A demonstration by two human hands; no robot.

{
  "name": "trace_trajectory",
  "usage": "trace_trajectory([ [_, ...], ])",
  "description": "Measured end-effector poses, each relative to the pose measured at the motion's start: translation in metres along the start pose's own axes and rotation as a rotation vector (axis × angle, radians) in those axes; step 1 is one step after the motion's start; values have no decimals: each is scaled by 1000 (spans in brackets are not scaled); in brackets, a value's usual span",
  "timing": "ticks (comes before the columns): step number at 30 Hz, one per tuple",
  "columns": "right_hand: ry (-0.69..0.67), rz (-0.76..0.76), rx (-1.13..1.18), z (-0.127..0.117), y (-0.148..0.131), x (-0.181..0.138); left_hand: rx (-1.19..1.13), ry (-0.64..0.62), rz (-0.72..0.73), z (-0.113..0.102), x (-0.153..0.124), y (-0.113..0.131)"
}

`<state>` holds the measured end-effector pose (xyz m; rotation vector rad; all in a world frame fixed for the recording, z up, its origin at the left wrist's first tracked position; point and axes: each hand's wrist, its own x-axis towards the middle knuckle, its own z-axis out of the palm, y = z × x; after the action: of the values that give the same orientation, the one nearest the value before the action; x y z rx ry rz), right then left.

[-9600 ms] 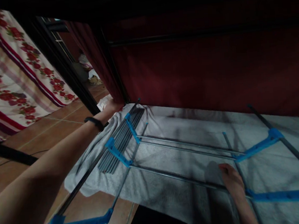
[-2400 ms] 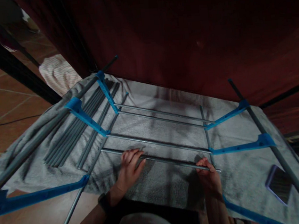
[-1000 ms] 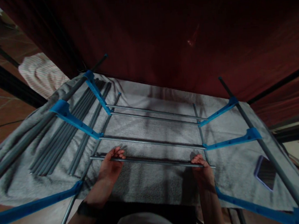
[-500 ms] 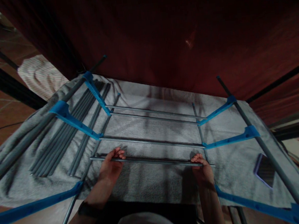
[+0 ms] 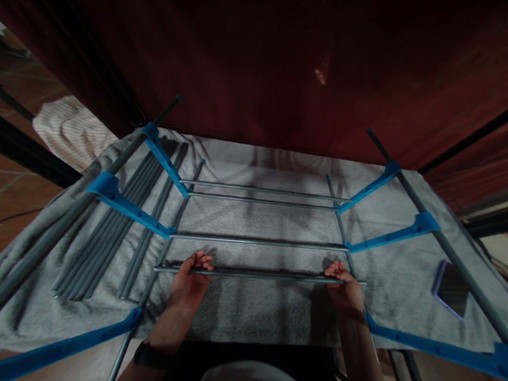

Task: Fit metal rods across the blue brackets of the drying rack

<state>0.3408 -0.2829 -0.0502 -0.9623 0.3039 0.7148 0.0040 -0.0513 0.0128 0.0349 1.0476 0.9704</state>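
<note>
A grey metal tube [image 5: 261,274] lies crosswise in front of me, held near both ends. My left hand [image 5: 193,279] is closed round its left part, and my right hand [image 5: 343,283] grips it close to the right end. Beyond it stretches a rack frame: thin crossbars [image 5: 258,241] run between blue plastic brackets [image 5: 135,212] on the left and more blue brackets [image 5: 389,237] on the right. Thick grey poles [image 5: 461,276] pass through the brackets' outer ends. The held tube's ends cross over the frame's inner side poles, and whether they touch is unclear.
Several loose grey tubes [image 5: 107,239] lie side by side at the left on the grey blanket [image 5: 256,315]. A phone [image 5: 452,289] rests at the right. Behind hangs a dark red curtain [image 5: 247,66]. A striped cloth [image 5: 73,129] sits at the far left.
</note>
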Motion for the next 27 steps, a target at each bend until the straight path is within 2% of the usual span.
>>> trace_trajectory([
  [9,50,-1,-27,3,0,0,26,4,11,2,-3,0],
  [14,33,12,-30,0,0,1,25,22,-2,6,-7,1],
  [21,-70,-39,-48,-7,1,6,9,26,0,4,-5,0],
  [27,-61,-49,-61,-9,2,8,13,21,9,2,-3,0],
])
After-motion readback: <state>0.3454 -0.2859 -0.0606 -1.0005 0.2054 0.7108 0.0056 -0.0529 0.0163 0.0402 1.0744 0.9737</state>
